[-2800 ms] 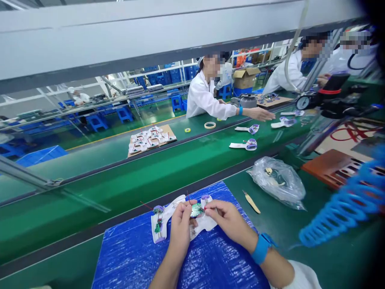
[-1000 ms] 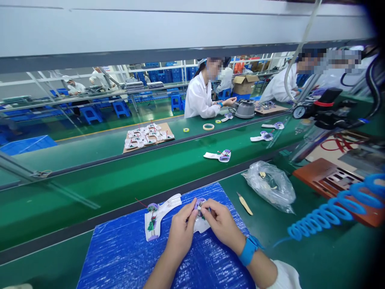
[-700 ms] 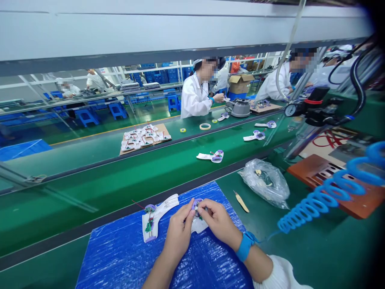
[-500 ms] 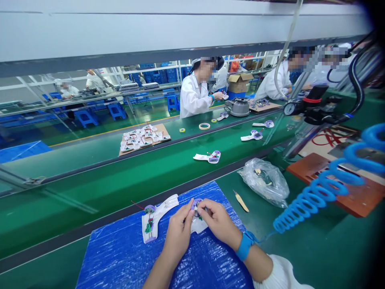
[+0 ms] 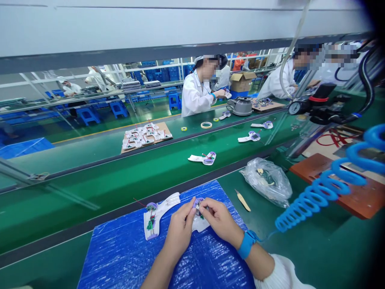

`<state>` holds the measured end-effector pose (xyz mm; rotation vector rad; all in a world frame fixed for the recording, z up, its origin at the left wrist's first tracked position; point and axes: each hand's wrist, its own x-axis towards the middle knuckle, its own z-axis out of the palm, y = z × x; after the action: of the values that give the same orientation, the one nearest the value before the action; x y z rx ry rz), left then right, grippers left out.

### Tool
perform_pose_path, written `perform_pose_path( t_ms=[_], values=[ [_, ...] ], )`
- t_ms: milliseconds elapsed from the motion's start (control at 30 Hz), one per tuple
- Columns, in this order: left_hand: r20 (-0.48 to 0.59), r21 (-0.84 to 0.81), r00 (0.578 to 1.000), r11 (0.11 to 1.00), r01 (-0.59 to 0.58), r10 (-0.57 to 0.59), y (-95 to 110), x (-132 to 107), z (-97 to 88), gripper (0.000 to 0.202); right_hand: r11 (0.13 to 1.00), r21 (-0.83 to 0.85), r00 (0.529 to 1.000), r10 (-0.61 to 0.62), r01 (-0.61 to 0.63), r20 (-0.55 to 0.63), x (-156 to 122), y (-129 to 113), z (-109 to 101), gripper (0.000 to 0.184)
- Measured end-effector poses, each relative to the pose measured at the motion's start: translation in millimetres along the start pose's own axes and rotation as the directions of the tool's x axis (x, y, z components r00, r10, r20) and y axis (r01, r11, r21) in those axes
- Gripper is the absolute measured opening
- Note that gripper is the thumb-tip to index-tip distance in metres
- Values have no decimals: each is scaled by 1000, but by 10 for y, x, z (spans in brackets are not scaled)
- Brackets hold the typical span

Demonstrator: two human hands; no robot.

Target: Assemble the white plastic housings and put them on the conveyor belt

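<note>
My left hand (image 5: 179,228) and my right hand (image 5: 220,220) meet over a white plastic shell part (image 5: 198,222) with a purple ring, lying on a blue mat (image 5: 126,257). Both hands pinch at the small green board and purple ring at the part's top end. A second white shell part (image 5: 156,214) with a purple ring, green board and red wire lies just left of my left hand. A blue wrist strap (image 5: 246,244) sits on my right wrist.
Yellow tweezers (image 5: 243,200) and a clear plastic bag (image 5: 267,180) lie right of the mat. A blue coiled hose (image 5: 327,186) hangs at the right. White parts (image 5: 202,158) ride the green conveyor (image 5: 120,180). People in white coats sit across the line beside a cardboard tray of parts (image 5: 146,137).
The parts on the conveyor have drifted left. My hands have stayed on the same part, shifting from its middle to its purple-ringed end. The person opposite drew an arm back.
</note>
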<state>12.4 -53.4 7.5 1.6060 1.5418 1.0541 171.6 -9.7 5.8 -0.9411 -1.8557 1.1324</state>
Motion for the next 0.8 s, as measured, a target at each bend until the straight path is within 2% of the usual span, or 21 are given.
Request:
perform_pose_path(
  t_ms=[267,500,600,733,800],
  values=[
    [41,48,999,998,-28,26,-26,-3,14,40,1000,20,1000,17,-17,-2,-2,38,18,22],
    [-52,122,998,992,-24,30,-114,-34,89,40,989,117,995,94,-88,-40,-23,60,122,26],
    [-54,167,997,985,-39,48,-161,-67,128,42,985,133,993,112,-106,-38,-29,60,150,25],
    [-47,160,997,986,-54,63,-38,-110,90,41,991,112,997,74,-70,-32,-38,-21,140,26],
    [-116,153,991,987,-47,65,115,-61,-59,39,996,87,991,24,-13,-135,-38,-76,111,23]
  ],
)
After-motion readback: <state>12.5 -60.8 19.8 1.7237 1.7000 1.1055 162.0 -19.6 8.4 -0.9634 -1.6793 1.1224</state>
